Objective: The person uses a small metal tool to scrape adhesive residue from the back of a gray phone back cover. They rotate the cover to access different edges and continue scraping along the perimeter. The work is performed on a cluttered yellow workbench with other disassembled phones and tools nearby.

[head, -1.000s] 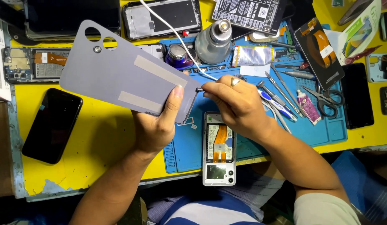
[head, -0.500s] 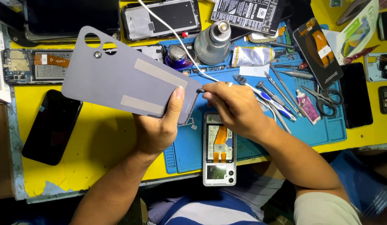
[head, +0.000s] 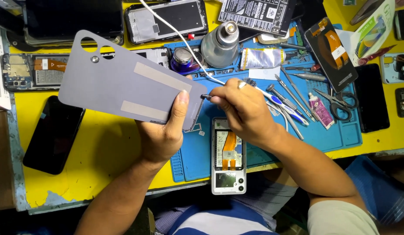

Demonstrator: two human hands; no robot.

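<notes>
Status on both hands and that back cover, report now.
Left hand grips grey back cover, inner side up. Right hand pinches small dark tool at cover's edge. Opened phone lies below on blue mat, untouched.

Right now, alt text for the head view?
The left hand holds a grey phone back cover while the right hand works a thin tool at its edge, above an opened phone on a blue mat.

Grey phone back cover [head: 128, 89], tilted, inner side up
</notes>
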